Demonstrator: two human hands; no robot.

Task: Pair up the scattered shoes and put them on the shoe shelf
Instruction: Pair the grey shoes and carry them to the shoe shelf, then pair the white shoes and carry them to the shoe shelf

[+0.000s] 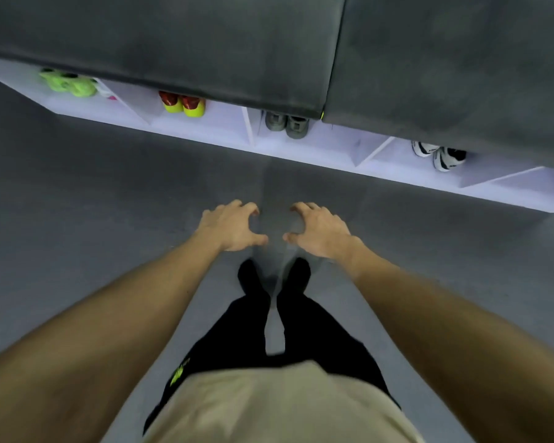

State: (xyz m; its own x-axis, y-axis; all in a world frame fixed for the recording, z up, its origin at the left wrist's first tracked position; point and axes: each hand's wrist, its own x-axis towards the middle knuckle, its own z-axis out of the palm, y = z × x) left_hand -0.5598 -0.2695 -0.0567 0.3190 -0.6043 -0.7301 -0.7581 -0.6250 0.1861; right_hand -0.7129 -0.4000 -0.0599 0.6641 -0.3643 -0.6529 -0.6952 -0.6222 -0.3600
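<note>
A low white shoe shelf (327, 151) runs along the wall under dark grey cushions. In its compartments stand a light green pair (69, 84), a red-and-yellow pair (183, 105), a grey pair (287, 123) and a white-and-black pair (438, 153). My left hand (231, 227) and my right hand (320, 230) hover side by side above the grey floor in front of the shelf. Both have curled, spread fingers and hold nothing.
Dark grey cushions (205, 43) overhang the shelf and hide the backs of the shoes. Grey floor (109, 187) lies between me and the shelf. My black-trousered legs and feet (274, 282) stand just below the hands.
</note>
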